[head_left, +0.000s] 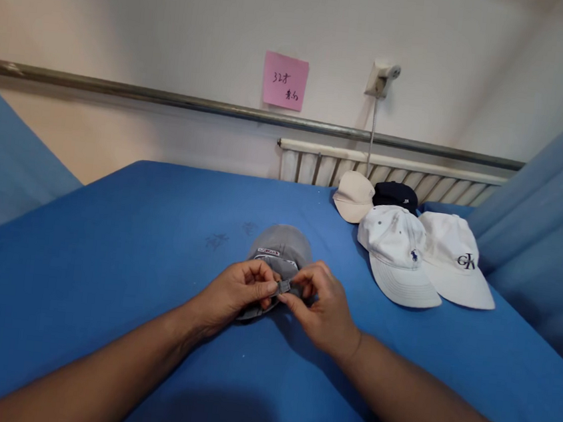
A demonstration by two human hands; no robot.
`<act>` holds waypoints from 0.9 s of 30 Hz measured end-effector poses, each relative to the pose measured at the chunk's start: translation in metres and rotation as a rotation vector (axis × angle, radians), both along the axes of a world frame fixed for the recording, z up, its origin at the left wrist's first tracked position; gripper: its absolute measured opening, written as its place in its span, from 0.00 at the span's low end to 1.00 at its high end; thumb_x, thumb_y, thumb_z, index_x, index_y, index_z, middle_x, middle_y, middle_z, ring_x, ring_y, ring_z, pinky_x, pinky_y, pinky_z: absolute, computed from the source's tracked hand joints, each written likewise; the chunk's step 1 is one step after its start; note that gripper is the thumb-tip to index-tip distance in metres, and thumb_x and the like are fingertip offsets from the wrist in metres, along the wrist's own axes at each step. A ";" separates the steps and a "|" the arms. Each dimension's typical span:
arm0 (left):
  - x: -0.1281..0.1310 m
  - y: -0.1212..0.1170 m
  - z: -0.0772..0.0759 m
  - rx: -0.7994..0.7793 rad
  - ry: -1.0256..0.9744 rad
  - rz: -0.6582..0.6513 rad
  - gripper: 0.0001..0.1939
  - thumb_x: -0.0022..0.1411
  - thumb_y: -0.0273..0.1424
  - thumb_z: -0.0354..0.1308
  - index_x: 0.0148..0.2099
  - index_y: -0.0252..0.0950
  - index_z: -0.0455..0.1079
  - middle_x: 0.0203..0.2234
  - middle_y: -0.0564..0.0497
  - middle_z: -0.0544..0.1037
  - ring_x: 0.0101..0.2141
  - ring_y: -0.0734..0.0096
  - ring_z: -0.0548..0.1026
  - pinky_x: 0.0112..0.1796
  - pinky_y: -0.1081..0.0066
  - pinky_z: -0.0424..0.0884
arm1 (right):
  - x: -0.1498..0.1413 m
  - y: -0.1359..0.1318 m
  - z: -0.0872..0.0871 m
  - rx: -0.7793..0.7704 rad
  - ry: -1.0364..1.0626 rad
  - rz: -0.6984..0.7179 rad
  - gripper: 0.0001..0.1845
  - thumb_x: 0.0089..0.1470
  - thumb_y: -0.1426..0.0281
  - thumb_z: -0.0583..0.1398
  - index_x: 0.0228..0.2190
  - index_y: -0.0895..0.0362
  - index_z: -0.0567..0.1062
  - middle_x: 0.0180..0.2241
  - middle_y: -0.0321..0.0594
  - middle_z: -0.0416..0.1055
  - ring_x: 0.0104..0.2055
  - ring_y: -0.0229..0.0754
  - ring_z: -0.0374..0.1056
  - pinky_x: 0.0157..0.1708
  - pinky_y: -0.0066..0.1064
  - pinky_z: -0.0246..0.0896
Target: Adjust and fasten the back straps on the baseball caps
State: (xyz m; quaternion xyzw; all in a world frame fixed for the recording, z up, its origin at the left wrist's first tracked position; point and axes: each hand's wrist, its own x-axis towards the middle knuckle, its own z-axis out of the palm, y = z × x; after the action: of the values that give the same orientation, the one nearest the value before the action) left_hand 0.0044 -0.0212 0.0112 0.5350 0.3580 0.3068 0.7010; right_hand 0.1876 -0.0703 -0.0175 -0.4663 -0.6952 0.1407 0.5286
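Note:
A grey cap lies on the blue-covered table, with its inner labels showing toward me. Over its near edge, my left hand pinches one side of the cap's grey adjustment strap between thumb and fingers. From the other side, my right hand pinches the same strap, its thumb and fingertips close to the left ones. A small buckle-like piece seems to sit between the fingertips, too small to make out fully. My fingers hide the cap's near part.
To the right lie a beige cap, a dark navy cap, a white cap with a small blue emblem and a white cap with dark letters. Behind the table are a radiator and a metal rail. Blue curtains flank it.

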 end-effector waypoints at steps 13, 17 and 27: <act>0.001 -0.002 0.004 0.265 0.047 0.031 0.12 0.54 0.34 0.66 0.28 0.34 0.67 0.33 0.53 0.72 0.27 0.78 0.68 0.29 0.74 0.65 | 0.003 0.005 -0.003 -0.250 0.136 0.200 0.05 0.56 0.67 0.61 0.33 0.56 0.73 0.25 0.33 0.68 0.24 0.33 0.61 0.24 0.25 0.55; 0.001 -0.005 0.002 0.478 0.157 0.020 0.08 0.58 0.33 0.63 0.32 0.35 0.68 0.32 0.52 0.72 0.33 0.73 0.70 0.35 0.70 0.68 | 0.002 0.007 -0.008 -0.317 0.235 0.247 0.06 0.56 0.66 0.60 0.30 0.56 0.71 0.22 0.31 0.65 0.22 0.32 0.58 0.23 0.25 0.53; -0.004 -0.006 0.006 0.737 0.330 -0.146 0.15 0.61 0.31 0.59 0.51 0.40 0.70 0.39 0.50 0.74 0.33 0.72 0.72 0.36 0.69 0.71 | 0.003 0.010 -0.012 -0.392 0.405 0.282 0.09 0.56 0.64 0.60 0.29 0.56 0.70 0.20 0.29 0.63 0.21 0.32 0.58 0.22 0.24 0.53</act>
State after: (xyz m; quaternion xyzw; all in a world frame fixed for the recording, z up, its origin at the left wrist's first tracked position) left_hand 0.0008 -0.0274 0.0177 0.8165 0.2928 0.2739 0.4153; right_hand 0.1908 -0.0604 -0.0298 -0.4206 -0.5933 0.4340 0.5316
